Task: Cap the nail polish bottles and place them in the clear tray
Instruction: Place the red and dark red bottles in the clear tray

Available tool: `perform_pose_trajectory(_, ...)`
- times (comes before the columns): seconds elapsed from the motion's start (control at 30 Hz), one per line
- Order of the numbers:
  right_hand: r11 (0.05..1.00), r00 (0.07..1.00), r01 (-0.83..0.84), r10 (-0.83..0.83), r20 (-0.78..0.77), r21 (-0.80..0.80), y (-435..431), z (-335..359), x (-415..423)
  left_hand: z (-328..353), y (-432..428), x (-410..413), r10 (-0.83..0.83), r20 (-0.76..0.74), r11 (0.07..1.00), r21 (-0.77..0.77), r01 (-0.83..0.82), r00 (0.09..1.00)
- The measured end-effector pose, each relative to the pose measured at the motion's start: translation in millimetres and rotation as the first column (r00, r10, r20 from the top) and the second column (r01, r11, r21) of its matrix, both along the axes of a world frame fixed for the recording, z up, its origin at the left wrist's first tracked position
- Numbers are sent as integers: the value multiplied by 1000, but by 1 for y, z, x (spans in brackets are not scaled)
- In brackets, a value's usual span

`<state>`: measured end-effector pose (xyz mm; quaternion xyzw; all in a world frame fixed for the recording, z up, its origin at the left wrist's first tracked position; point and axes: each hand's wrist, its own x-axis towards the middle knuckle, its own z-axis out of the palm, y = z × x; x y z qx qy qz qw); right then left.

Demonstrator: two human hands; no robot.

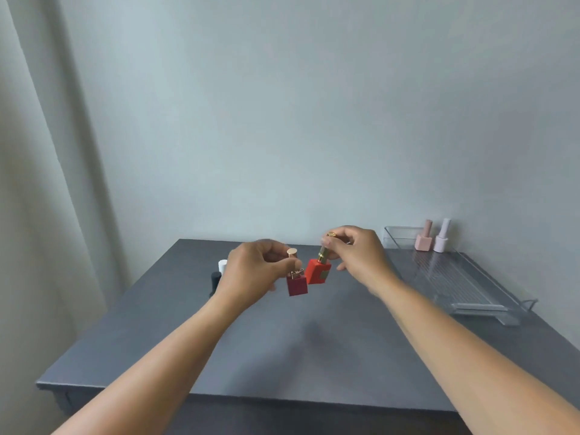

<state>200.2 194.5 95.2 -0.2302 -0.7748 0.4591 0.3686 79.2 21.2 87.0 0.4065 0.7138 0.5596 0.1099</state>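
Note:
My left hand [255, 271] holds a dark red square nail polish bottle [297, 284] by its rose-gold cap, lifted above the grey table [282, 346]. Right beside it, my right hand [361, 255] grips the gold cap of a bright red-orange square bottle [318, 271], tilted and also off the table. The two bottles almost touch. A long clear tray [464, 287] lies along the table's right side. In its far end stand a pink bottle [423, 240] and a pale lilac bottle [442, 237], both capped.
Behind my left hand, at the table's far left, a black bottle [215, 281] and a white-capped one [222, 265] are partly hidden. A curtain [47, 183] hangs at the left. The wall rises right behind the table.

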Motion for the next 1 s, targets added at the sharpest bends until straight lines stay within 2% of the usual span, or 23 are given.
perform_pose_trajectory(0.1, 998, 996, 64, -63, -57, 10, 38, 24, 35, 18, 42, 16, -117, 45, 993, 31, 115, 992)
perform_pose_trajectory(0.27, 976, 971, 218, -216, -101, 1, 110, 54, 89, 38, 119, 38, -220, 40, 974, 67, 217, 975)
perform_pose_trajectory(0.5, 903, 900, 429, -424, -98, 31, 194, 62, 113, 52, 227, 54, -229, 25, 971, 75, 227, 973)
perform_pose_trajectory(0.67, 897, 903, 429, -431, -5, 110, 231, 47, 91, 43, 291, 49, -185, -22, 983, 10, 186, 982)
perform_pose_trajectory(0.87, 874, 882, 385, -443, 162, 295, 265, 22, 56, 21, 344, 33, -134, -219, 980, -177, 95, 967)
perform_pose_trajectory(1.0, 861, 849, 363, -463, 254, 357, 280, 6, 43, 7, 361, 24, -122, -270, 964, -261, 49, 955)
